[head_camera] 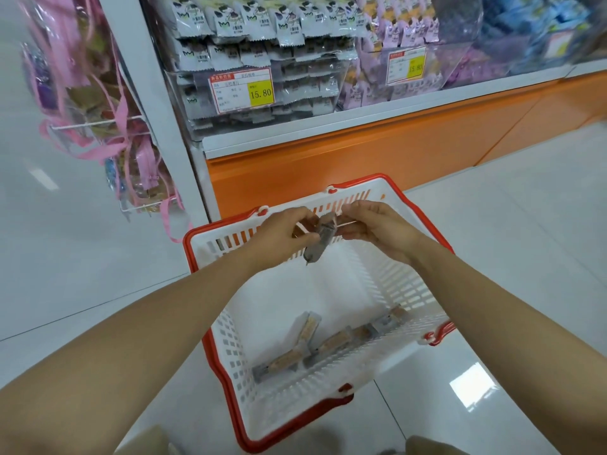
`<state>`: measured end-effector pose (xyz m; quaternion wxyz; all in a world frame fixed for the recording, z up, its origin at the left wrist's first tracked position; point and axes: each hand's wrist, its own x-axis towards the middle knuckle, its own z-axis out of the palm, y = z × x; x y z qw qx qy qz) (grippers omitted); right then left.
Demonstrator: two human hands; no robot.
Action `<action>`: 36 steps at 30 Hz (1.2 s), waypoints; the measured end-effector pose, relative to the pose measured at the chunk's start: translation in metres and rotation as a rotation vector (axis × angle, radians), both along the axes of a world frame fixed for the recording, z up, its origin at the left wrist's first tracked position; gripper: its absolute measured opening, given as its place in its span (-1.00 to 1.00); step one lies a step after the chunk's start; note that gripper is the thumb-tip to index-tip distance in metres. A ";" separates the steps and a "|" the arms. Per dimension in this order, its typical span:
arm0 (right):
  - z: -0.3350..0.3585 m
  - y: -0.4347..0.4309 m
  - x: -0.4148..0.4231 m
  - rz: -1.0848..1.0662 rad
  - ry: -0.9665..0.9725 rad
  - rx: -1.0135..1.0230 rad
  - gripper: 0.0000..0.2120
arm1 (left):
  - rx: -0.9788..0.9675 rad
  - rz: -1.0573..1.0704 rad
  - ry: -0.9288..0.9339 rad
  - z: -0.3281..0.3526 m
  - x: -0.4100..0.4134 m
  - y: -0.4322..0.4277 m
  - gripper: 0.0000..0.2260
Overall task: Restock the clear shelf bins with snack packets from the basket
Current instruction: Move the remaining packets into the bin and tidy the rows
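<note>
A white basket with a red rim (230, 382) stands on the floor below me. Several grey and tan snack packets (331, 346) lie on its bottom. Above the basket's far end, my left hand (282, 234) and my right hand (374, 229) both pinch a small bunch of grey snack packets (320, 241) between them. On the shelf beyond, a clear bin (262, 93) is piled with grey-white packets and carries a 15.80 price label.
A second clear bin (404, 70) with purple packets stands to the right, blue packets further right. An orange shelf base (361, 149) runs under the bins. Pink-ribboned bags (98, 103) hang on a wire rack at left. White floor tiles surround the basket.
</note>
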<state>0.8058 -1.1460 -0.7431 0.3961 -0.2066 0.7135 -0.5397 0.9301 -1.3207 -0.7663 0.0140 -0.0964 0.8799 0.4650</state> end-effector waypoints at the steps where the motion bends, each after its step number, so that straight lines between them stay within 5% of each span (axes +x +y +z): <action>1: 0.001 -0.001 0.002 -0.016 -0.015 -0.031 -0.76 | 0.057 0.024 -0.009 0.003 0.001 -0.001 -0.81; 9: -0.003 -0.006 0.020 0.130 0.428 0.075 -0.61 | 0.765 0.183 0.010 0.027 0.011 -0.010 -0.75; 15: 0.015 -0.009 0.025 -0.020 0.694 -0.055 -0.67 | 0.735 0.211 0.109 0.050 0.008 -0.007 -0.71; 22: 0.066 0.001 0.011 -0.161 0.685 -0.258 -0.68 | 0.329 0.148 0.252 0.099 0.002 -0.007 -0.78; 29: 0.144 -0.004 -0.014 -0.290 0.792 -0.377 -0.66 | -0.632 0.292 0.875 0.157 -0.007 -0.039 -0.83; 36: 0.195 -0.059 -0.033 -0.324 0.986 -0.275 -0.73 | -1.001 0.353 0.429 0.187 -0.010 -0.090 -0.57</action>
